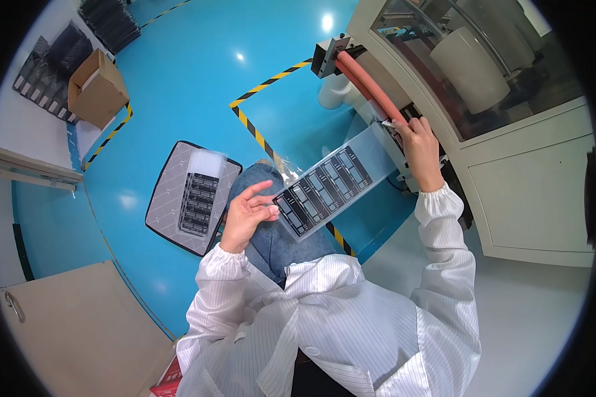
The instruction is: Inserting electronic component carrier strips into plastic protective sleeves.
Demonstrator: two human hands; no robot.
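Observation:
A long translucent film sheet [323,192] printed with black panels stretches slantwise between my hands, above my knees. My left hand [246,215] pinches its near left end between thumb and fingers, the index finger raised. At the far right end, by the machine's orange-red rollers [374,86], my right hand [418,149] is closed on the sheet's edge. Something small and pale shows at those fingertips, too small to tell. Similar printed sheets [200,198] lie stacked on a grey patterned cushion [165,198] left of my legs.
A cream machine [530,192] with a large white roller [470,69] behind a window fills the right side. Yellow-black tape [248,126] marks the blue floor. An open cardboard box [99,89] and dark stacked items [109,23] stand far left; a pale door [86,331] is nearer.

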